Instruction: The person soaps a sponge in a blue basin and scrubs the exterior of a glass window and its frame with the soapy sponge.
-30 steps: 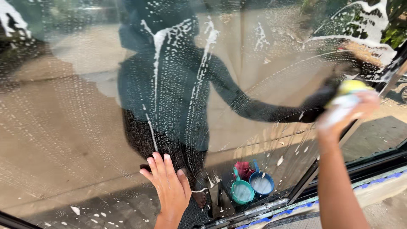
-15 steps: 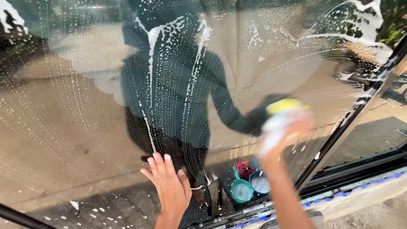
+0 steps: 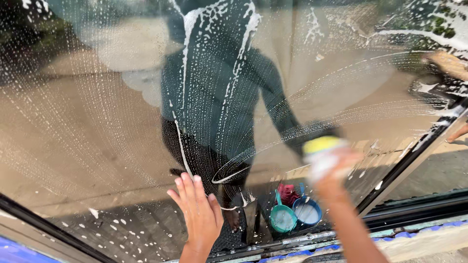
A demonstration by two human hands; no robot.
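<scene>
Soapy glass pane (image 3: 97,122): left hand (image 3: 199,216) flat, fingers together; right hand (image 3: 331,168) grips yellow sponge (image 3: 321,144).

Soapy glass pane (image 3: 97,122), left hand (image 3: 199,214) flat against it

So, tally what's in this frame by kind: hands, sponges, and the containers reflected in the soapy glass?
Hands: 2, left hand flat on the glass, right hand
Sponges: 1, yellow sponge
Reflected containers: 2, teal bucket, blue bucket
Total: 5
</scene>
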